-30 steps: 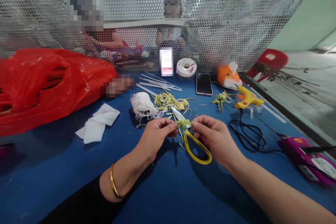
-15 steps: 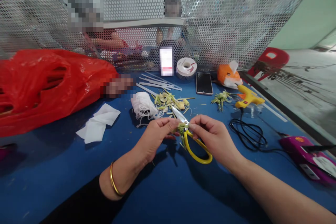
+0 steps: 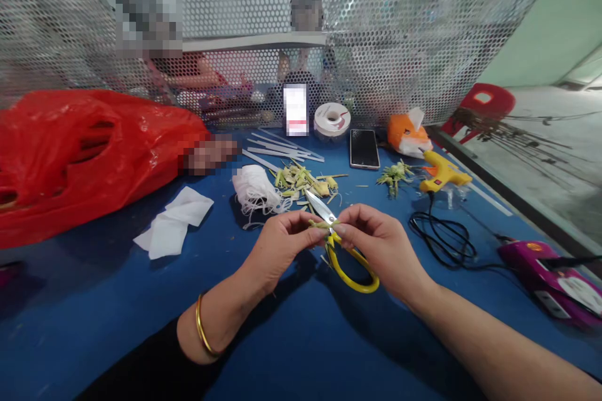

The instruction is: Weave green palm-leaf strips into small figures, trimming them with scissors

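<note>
Thumb and fingertips of my left hand (image 3: 285,241) are closed on a small green plant piece (image 3: 320,224), perhaps a folded leaf or stem. From the other side, my right hand (image 3: 376,235) pinches the end of the same piece. Yellow-handled scissors (image 3: 348,282) are directly below the fingertips, blades pointing away and up to the left; part of one handle loop is hidden by my right hand, and I cannot tell whether a finger touches it. Beyond the blades is a heap of green and yellowish plant scraps (image 3: 301,180).
Around the blue table (image 3: 282,351) are a white string ball (image 3: 254,188), white strips (image 3: 282,149), paper pieces (image 3: 172,229), a red bag (image 3: 94,156), a ribbon spool (image 3: 332,120), phone (image 3: 364,149), green bundle (image 3: 395,177), yellow glue gun (image 3: 442,172) with black cord and a purple device (image 3: 545,282). People sit behind the perforated screen.
My fingertips have shifted on the plant piece: it now lies more level between both hands, and my left thumb is lower. The whole view has drifted slightly; the scissors stay below the hands.
</note>
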The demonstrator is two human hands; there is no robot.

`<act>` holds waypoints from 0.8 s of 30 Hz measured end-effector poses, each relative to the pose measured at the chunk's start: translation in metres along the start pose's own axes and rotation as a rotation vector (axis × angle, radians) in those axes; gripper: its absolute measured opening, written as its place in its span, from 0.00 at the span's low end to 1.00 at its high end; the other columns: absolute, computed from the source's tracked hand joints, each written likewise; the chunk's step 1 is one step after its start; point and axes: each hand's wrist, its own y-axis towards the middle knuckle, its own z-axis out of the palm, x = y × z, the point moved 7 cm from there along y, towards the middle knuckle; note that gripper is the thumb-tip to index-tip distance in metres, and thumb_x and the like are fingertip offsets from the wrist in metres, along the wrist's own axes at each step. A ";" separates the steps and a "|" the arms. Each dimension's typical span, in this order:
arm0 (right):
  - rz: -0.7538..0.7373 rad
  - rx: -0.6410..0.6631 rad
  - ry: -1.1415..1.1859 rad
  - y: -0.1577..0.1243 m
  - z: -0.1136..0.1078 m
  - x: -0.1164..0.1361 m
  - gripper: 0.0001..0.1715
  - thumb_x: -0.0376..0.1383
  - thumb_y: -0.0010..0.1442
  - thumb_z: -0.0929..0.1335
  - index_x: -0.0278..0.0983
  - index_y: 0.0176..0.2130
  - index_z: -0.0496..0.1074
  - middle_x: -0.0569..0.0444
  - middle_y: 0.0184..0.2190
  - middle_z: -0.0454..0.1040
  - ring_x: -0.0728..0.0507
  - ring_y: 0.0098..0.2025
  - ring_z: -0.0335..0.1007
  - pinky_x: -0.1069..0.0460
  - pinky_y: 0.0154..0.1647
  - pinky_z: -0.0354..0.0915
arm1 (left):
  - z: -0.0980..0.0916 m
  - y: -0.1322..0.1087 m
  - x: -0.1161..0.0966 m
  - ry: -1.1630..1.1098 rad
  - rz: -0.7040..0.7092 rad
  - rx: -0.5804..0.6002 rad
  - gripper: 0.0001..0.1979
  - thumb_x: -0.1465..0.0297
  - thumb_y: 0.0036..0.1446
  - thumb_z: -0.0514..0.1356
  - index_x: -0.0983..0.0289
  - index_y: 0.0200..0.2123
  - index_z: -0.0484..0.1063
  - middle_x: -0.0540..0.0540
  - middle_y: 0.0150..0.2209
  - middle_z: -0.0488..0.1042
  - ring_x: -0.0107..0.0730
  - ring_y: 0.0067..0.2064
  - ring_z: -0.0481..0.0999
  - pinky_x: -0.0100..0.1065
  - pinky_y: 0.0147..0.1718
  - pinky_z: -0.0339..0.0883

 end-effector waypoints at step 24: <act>-0.002 0.103 -0.140 -0.001 0.008 -0.008 0.06 0.36 0.53 0.69 0.36 0.28 0.71 0.58 0.21 0.69 0.50 0.24 0.63 0.55 0.25 0.59 | 0.001 -0.004 -0.014 0.436 0.133 0.011 0.07 0.69 0.52 0.61 0.67 0.27 0.76 0.49 0.24 0.72 0.24 0.26 0.67 0.26 0.27 0.60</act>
